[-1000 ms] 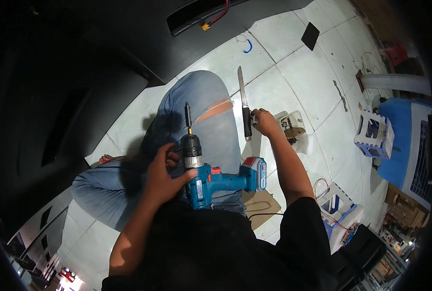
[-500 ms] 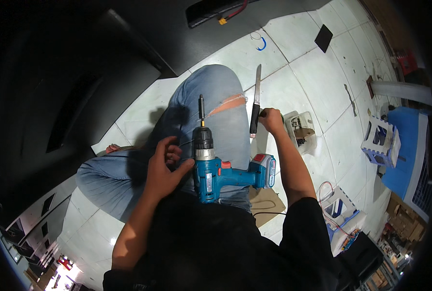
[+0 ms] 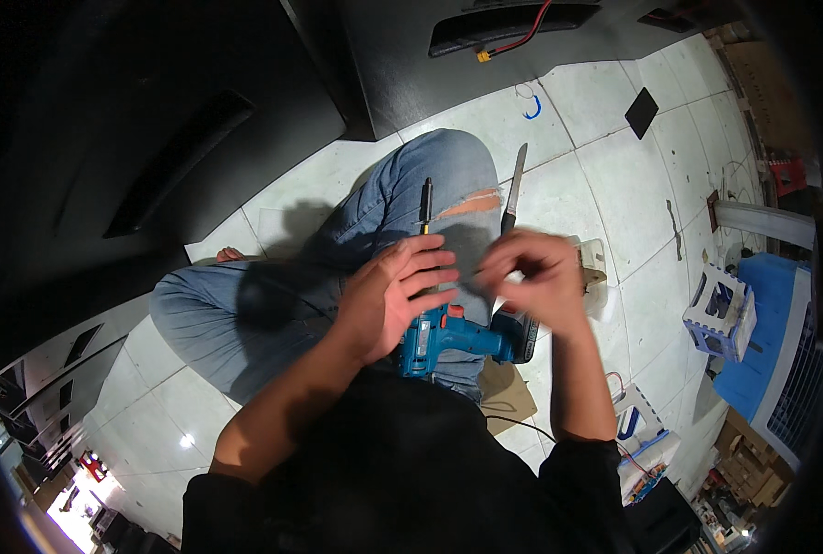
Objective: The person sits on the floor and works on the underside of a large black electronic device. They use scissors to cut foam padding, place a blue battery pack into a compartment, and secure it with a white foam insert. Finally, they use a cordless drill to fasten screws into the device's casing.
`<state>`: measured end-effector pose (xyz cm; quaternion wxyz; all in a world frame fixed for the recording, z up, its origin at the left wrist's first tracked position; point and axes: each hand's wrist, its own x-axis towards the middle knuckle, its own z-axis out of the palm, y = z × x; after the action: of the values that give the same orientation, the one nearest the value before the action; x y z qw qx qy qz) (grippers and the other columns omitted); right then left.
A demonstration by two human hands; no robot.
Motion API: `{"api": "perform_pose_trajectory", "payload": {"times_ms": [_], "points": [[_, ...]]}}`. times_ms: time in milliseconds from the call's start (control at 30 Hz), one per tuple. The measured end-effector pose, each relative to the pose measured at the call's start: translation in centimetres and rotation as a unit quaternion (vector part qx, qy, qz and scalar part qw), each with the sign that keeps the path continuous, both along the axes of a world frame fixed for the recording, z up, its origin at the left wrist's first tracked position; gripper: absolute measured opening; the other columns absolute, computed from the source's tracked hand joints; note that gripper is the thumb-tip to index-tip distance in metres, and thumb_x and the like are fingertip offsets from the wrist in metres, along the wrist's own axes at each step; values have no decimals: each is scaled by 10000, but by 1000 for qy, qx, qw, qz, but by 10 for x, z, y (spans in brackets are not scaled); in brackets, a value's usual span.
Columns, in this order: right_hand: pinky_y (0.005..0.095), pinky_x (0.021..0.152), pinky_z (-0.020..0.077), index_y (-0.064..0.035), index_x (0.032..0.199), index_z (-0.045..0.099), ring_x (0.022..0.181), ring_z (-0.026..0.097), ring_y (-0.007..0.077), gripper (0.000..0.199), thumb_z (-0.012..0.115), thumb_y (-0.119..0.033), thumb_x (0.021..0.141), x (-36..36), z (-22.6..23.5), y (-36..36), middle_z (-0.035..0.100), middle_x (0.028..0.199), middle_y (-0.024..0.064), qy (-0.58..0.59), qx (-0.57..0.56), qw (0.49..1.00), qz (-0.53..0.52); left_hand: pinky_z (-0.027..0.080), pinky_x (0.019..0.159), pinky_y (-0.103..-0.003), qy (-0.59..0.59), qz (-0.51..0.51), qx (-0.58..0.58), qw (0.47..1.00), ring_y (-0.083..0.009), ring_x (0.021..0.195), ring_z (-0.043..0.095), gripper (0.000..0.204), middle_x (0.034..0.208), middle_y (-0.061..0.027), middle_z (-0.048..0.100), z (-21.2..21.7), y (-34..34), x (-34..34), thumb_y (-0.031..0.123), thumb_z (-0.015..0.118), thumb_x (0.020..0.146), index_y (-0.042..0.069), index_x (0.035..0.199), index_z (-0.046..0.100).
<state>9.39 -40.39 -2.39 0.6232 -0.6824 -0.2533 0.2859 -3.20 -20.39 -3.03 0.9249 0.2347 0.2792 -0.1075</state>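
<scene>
A teal cordless drill with a long dark bit lies across my lap on the jeans. My left hand is over the drill's chuck, fingers spread apart, with nothing visible in it. My right hand hovers over the drill's battery end, blurred, its fingers curled together in a pinch; whatever they hold is too small and smeared to name. A knife with a dark handle lies on the floor beyond my right hand, its handle partly hidden. Beside that hand stands a translucent plastic container, partly covered by it.
Large black panels with slot openings stand at the left and front. A red cable with a yellow connector hangs from one slot. A blue hook-shaped strip and a black square lie on the tiles. A folding stool stands right.
My right hand has moved from beside the plastic container in toward the drill. My left hand has shifted right and up over the chuck. The view has turned slightly left.
</scene>
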Motion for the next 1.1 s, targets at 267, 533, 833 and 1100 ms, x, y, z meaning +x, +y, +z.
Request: {"api": "perform_pose_trajectory", "payload": {"times_ms": [267,533,833,1100], "points": [[361,700,562,35,1012,753,786,747,257,223,741,-164,913,71,-46,-74,771,939,187,-242,-329,862,-300,369,628,-287,56,63,21,996,-117,716,442,142,837,13,485,-41,19,-35,234,602,1015,99,1052,579],[480,885,586,14,1032,736,1047,715,412,263,637,-176,879,90,-226,-211,729,1086,260,-89,-713,681,-139,461,712,-334,152,134,108,973,-158,790,556,113,908,-27,578,-85,59,-99,170,578,1022,68,1068,594],[464,820,611,-36,977,766,978,753,356,218,594,-156,917,84,-226,-189,759,1055,199,-85,-751,614,-227,476,717,-329,121,102,110,981,-155,783,563,140,901,-35,580,-81,51,-93,180,584,1020,63,1094,592],[498,889,581,-39,1066,751,1055,728,369,278,626,-200,877,85,-224,-200,743,1120,203,-69,-738,645,-187,471,703,-314,106,110,103,983,-141,724,551,117,862,-26,573,-88,58,-96,164,576,1029,56,1073,575]]}}
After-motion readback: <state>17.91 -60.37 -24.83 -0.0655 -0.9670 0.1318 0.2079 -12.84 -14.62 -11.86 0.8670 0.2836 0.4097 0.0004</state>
